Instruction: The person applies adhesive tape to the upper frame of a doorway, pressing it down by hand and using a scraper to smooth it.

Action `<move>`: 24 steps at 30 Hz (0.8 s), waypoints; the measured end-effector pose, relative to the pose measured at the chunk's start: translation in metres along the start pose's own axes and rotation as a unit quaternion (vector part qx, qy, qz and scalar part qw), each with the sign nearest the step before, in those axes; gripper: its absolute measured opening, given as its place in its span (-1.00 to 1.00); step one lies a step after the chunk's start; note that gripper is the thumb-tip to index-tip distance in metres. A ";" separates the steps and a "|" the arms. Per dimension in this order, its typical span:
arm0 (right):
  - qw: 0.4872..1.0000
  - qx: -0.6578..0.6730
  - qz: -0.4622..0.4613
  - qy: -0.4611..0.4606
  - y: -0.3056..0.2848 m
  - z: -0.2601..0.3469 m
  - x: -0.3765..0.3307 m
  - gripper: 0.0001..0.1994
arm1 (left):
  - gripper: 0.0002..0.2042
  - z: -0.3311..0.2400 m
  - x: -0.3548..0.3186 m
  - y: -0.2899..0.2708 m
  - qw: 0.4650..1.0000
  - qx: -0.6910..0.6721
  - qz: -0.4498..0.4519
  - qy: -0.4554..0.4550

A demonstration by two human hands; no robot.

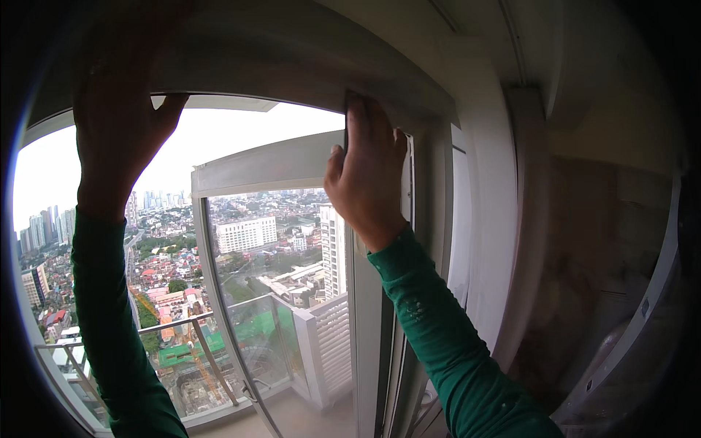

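Note:
My left hand [117, 146] reaches up against the grey top frame [255, 62] of the doorway. Its thumb stands apart at the frame's lower edge, and its fingers fade into shadow as they stretch upward. Farther right, my right hand [369, 168] is raised close to the frame's right corner. Its curled fingers touch the frame's underside, with the thumb lower down. A thin dark strip [346, 131] shows along its fingers, seemingly pinched there; most of it is hidden. Beyond my right hand, a glazed door [266, 255] with a light grey frame stands swung outward.
Outside the door is a balcony with a metal railing [182, 321] and a white louvred screen [332, 343]. A city lies far below. The right door jamb [434, 197] stands beside my right wrist, with a pale column [489, 182] and a dim interior farther right.

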State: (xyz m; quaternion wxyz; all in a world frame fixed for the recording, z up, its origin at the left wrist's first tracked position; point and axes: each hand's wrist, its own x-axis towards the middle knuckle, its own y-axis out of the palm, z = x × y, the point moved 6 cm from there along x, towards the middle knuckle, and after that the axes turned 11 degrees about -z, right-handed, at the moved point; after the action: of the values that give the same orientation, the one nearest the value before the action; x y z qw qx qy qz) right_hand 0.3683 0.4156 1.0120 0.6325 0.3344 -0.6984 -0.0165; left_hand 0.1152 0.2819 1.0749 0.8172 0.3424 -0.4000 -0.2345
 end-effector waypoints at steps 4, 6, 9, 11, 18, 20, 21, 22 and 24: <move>0.981 0.150 -0.080 -0.091 -0.008 0.119 0.029 -0.22 | -0.46 0.011 -0.010 -0.002 1.000 -0.002 -0.004 0.017; 0.977 0.166 -0.096 -0.096 -0.009 0.125 0.036 -0.22 | -0.40 0.014 -0.014 0.001 1.000 -0.016 -0.007 0.016; 0.991 0.101 -0.051 -0.075 -0.015 0.091 0.026 -0.26 | -0.37 0.020 -0.014 -0.001 0.999 0.025 0.026 0.026; 0.997 0.056 -0.006 -0.058 -0.006 0.035 0.007 -0.22 | -0.35 0.022 -0.016 0.005 0.998 0.030 0.048 0.032; 0.998 0.055 -0.004 -0.023 0.005 -0.030 -0.003 -0.27 | -0.36 0.026 -0.012 0.008 0.991 0.069 0.045 0.105; 0.990 0.121 -0.040 -0.065 -0.002 0.043 0.013 -0.25 | -0.40 0.050 -0.043 0.022 0.997 0.024 0.069 0.021; 0.987 0.120 -0.067 -0.082 -0.001 0.066 0.019 -0.24 | -0.42 0.053 -0.052 0.027 0.997 0.009 0.072 -0.008; 0.987 0.132 -0.067 -0.069 0.000 0.077 0.027 -0.25 | -0.43 0.051 -0.047 0.024 0.998 0.011 0.063 -0.003; 0.987 0.117 -0.066 -0.086 -0.001 0.072 0.024 -0.24 | -0.45 0.048 -0.044 0.022 0.998 0.015 0.057 0.004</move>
State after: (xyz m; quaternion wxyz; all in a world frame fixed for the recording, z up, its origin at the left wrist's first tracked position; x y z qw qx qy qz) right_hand 0.3054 0.3740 1.0183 0.5241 0.4485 -0.7240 -0.0052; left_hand 0.0540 0.3073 1.0911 0.8257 0.3320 -0.4190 -0.1802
